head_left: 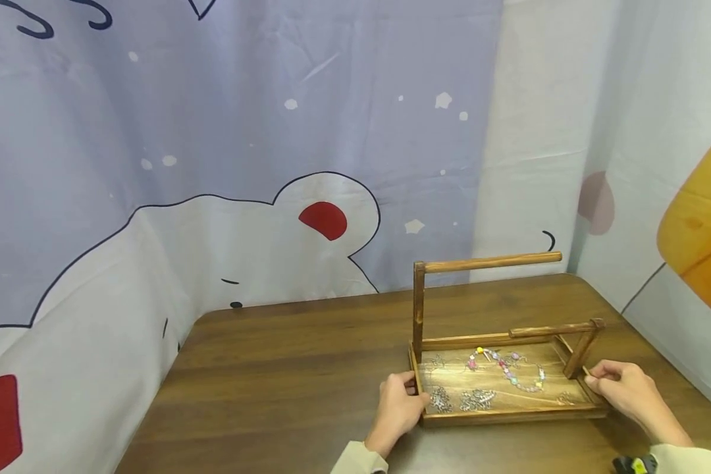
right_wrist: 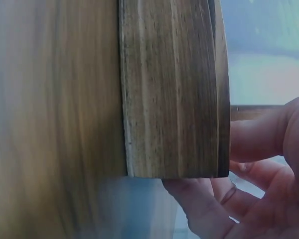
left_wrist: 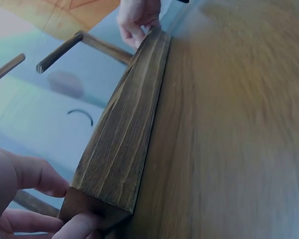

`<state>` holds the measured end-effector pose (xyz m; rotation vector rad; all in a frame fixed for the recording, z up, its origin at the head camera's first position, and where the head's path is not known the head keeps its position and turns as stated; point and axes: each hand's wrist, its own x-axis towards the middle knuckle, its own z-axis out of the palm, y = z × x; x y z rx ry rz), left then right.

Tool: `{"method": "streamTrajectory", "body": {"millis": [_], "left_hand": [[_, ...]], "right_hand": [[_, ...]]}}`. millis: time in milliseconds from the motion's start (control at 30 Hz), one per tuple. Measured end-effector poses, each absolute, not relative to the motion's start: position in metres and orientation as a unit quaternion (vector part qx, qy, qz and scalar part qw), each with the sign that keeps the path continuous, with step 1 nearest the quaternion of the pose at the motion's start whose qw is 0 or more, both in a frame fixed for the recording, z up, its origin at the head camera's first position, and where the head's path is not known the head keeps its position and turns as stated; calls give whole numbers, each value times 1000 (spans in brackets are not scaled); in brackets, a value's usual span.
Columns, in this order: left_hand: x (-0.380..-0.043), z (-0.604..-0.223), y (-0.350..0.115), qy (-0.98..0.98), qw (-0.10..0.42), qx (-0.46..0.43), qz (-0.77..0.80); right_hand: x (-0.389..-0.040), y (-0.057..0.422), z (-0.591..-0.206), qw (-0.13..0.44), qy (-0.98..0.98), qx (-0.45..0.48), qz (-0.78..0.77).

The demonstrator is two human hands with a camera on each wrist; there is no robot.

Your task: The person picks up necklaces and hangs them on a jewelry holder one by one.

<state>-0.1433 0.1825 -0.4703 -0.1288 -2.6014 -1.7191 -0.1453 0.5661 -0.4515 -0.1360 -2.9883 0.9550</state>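
Observation:
A wooden jewelry stand [head_left: 515,416] rests on the table, a shallow tray with a tall L-shaped bar [head_left: 492,263] on its left and a shorter one [head_left: 551,330] on its right. My left hand [head_left: 398,405] grips the tray's left end, thumb over the rim. At the opposite end, my right hand [head_left: 631,392] pinches the right wall; the right wrist view shows its fingers [right_wrist: 199,204] around the tray's corner. Inside lie a string of colored beads [head_left: 512,380] and silver chains [head_left: 476,399], with small pieces too fine to tell.
The brown wooden table [head_left: 284,382] extends left of the tray, its right edge close beyond my right hand. A printed cloth curtain [head_left: 332,131] hangs behind and along the sides. A black item with a yellow-green spot [head_left: 636,465] is by my right sleeve.

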Motion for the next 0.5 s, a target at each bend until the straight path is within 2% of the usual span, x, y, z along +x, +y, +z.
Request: {"method": "streamTrajectory", "body": {"millis": [500], "left_hand": [[-143,-469,187,-841,13,-26,-540]], "right_hand": [[-143,563,-449,34,-950,-31,308]]}}
